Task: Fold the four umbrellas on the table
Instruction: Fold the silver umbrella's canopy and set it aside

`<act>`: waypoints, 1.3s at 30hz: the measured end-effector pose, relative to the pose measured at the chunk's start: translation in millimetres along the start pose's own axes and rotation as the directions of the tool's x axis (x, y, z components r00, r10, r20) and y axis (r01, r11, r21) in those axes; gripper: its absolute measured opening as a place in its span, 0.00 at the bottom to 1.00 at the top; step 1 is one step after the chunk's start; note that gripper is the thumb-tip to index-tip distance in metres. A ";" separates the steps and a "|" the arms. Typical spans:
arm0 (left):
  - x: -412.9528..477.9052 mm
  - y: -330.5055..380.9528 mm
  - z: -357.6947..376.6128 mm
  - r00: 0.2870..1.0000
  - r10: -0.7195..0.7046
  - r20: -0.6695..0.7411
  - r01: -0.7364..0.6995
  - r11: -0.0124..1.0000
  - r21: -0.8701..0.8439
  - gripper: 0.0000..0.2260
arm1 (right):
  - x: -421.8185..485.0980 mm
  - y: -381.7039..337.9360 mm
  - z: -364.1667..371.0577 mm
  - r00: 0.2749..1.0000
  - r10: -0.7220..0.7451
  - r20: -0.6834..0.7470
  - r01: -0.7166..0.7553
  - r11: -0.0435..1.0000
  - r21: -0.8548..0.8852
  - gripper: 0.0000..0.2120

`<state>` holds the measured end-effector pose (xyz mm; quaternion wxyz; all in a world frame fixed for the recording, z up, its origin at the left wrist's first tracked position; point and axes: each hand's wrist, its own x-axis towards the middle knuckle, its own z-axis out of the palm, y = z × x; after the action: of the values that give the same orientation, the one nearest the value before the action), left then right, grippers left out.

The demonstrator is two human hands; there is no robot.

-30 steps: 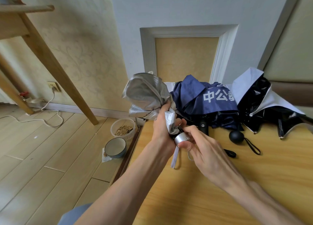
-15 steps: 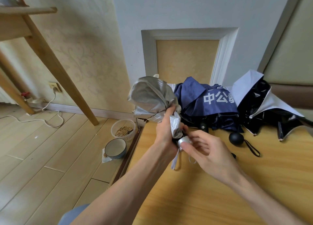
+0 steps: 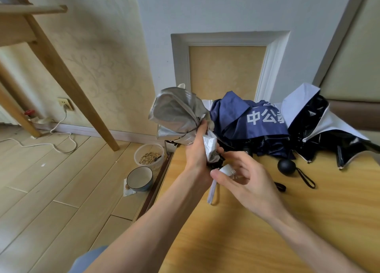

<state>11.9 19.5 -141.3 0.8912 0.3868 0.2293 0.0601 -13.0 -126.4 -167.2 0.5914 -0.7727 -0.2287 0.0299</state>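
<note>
Head view: beside the blue umbrella (image 3: 232,116), my left hand (image 3: 196,151) grips the silver umbrella (image 3: 176,116); my right hand (image 3: 246,182) fingers have re-pinched its handle (image 3: 227,169); first fold unfinished.

2 bare arms are reaching forward from the bottom of the view. The left arm is coming up from the lower left with a straight wrist. The left grip (image 3: 196,149) is curling its fingers around the bunched neck of the silver umbrella (image 3: 176,116) and holding it up. The right arm is coming in from the lower right. The right grip (image 3: 246,182) is sitting just beside the left one, with its back facing the camera. It is pinching the umbrella's silver handle (image 3: 226,168) between the thumb and the bent fingers.
</note>
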 end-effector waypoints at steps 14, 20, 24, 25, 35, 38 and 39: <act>-12.0 -5.6 -2.0 0.958 -0.024 0.284 0.000 0.996 0.084 0.27 | 3.2 2.3 -16.8 0.893 -0.448 -0.050 0.315 0.699 -0.642 0.10; -1.7 -11.2 -1.3 0.989 0.000 0.149 -0.011 0.997 0.078 0.25 | -0.5 0.0 -9.1 0.933 -0.353 0.066 0.334 0.786 -0.520 0.10; 4.7 -9.2 -7.8 0.985 0.020 0.173 -0.032 0.997 0.070 0.27 | 7.5 -7.0 -22.9 0.989 -0.138 0.058 0.148 0.960 -0.238 0.11; 5.6 -8.9 -8.1 0.984 0.038 0.172 -0.049 0.997 0.061 0.29 | 9.7 -10.0 -27.1 0.994 -0.113 0.010 0.113 0.975 -0.191 0.13; -3.0 -23.8 5.5 0.959 0.231 0.163 -0.264 0.938 0.223 0.29 | 18.5 -11.7 -25.7 0.995 -0.095 -0.005 0.095 0.993 -0.071 0.14; -8.2 -26.6 3.9 0.935 0.185 0.303 -0.271 0.922 0.275 0.24 | 16.0 -9.3 -23.1 0.971 -0.180 -0.158 0.161 0.979 -0.123 0.12; -10.3 -27.2 3.4 0.926 0.170 0.338 -0.271 0.921 0.280 0.20 | 15.8 -6.6 -21.4 0.952 -0.236 -0.197 0.197 0.961 -0.196 0.11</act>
<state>2.4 -4.5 -155.0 0.8280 0.5550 0.0492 0.0623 5.8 -138.2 -151.2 0.5430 -0.7900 -0.2476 -0.1406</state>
